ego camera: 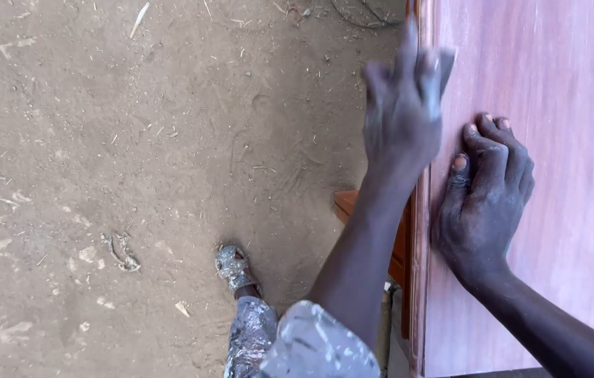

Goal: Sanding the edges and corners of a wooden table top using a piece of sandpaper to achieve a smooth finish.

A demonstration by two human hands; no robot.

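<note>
A reddish-brown wooden panel with a smooth top fills the right side of the head view. My right hand rests flat on it near its left edge, fingers curled together, holding nothing. My left hand is at the panel's left edge, blurred with motion, fingers pointing away from me. A small pale piece, perhaps sandpaper, shows at its fingertips, though the blur hides the grip. Both hands look dusty.
Sandy ground strewn with wood chips and shavings spreads to the left. My foot in a dusty sandal and a paint-spattered trouser leg stand beside the panel. A wooden frame part juts out under the panel's edge.
</note>
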